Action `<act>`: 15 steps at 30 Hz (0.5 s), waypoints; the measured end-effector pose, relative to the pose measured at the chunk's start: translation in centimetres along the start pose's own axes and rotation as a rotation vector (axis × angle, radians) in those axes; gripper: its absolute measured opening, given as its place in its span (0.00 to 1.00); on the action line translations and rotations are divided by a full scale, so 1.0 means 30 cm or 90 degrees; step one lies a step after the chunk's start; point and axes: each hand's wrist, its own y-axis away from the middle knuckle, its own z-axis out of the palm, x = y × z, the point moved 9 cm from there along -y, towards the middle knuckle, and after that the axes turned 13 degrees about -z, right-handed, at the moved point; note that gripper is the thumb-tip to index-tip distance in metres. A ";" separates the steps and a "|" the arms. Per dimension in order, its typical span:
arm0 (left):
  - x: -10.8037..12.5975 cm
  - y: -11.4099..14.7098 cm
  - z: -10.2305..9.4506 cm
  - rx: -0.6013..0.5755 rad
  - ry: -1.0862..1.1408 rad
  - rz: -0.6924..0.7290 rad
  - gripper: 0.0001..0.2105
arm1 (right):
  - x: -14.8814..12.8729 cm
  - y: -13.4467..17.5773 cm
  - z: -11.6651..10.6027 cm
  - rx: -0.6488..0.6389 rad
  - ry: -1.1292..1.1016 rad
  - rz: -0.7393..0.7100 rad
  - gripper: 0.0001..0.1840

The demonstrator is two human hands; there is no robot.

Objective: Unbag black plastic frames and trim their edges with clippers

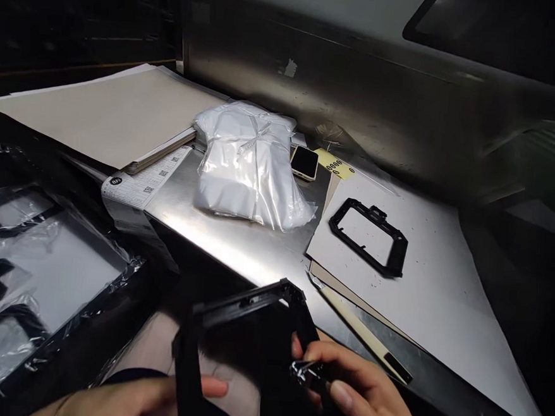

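Note:
A black plastic frame [246, 305] with angled corners is held up tilted at the near edge of the table. My left hand [150, 402] is closed around its left bar, one fingertip showing past it. At its right side, my right hand [364, 391] is closed with thumb and fingers pinching. A small glossy dark piece [304, 373] shows between those fingers; I cannot tell whether it belongs to the frame. A second black frame [400, 254] lies flat on white board [437, 295] at the right. In front of it lies a cream-coloured knife [355, 324] with a pointed tip.
A tied bundle of clear plastic bags [247, 168] sits mid-table, beside a phone [304, 163] and a yellow sticker sheet [335, 164]. Stacked card sheets [108, 114] lie at the back left, above printed labels [140, 189]. Bagged black frames [15, 215] fill the left. A metal panel [343, 79] rises behind.

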 end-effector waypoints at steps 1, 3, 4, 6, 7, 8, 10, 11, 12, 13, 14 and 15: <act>0.010 0.006 -0.010 -0.023 0.039 0.001 0.34 | -0.015 -0.005 0.003 -0.066 0.050 -0.024 0.11; 0.014 0.001 -0.027 -0.049 0.085 -0.044 0.36 | -0.040 -0.013 0.015 -0.184 0.199 -0.069 0.11; 0.005 -0.006 -0.031 -0.051 0.073 -0.087 0.35 | -0.051 -0.019 0.024 -0.224 0.271 -0.089 0.11; -0.012 -0.020 -0.034 -0.042 0.014 -0.161 0.32 | -0.078 -0.039 0.046 -0.265 0.368 -0.124 0.13; -0.017 -0.025 -0.032 -0.033 -0.018 -0.182 0.30 | -0.092 -0.049 0.062 -0.285 0.391 -0.138 0.13; -0.017 -0.026 -0.027 -0.021 -0.044 -0.191 0.27 | -0.105 -0.057 0.082 -0.313 0.403 -0.151 0.13; -0.008 -0.018 -0.010 0.007 -0.073 -0.184 0.22 | -0.135 -0.067 0.107 -0.358 0.405 -0.178 0.13; 0.000 -0.008 0.000 0.025 -0.074 -0.174 0.20 | -0.151 -0.071 0.104 -0.357 0.396 -0.187 0.13; 0.009 0.006 0.007 0.051 -0.070 -0.162 0.19 | -0.173 -0.077 0.088 -0.324 0.383 -0.201 0.12; 0.017 0.021 0.009 0.084 -0.057 -0.147 0.18 | -0.201 -0.084 0.060 -0.257 0.374 -0.223 0.12; 0.029 0.037 0.009 0.122 -0.037 -0.122 0.18 | -0.231 -0.086 0.025 -0.168 0.373 -0.250 0.12; 0.043 0.051 0.006 0.158 -0.012 -0.082 0.17 | -0.256 -0.080 -0.005 -0.074 0.381 -0.278 0.12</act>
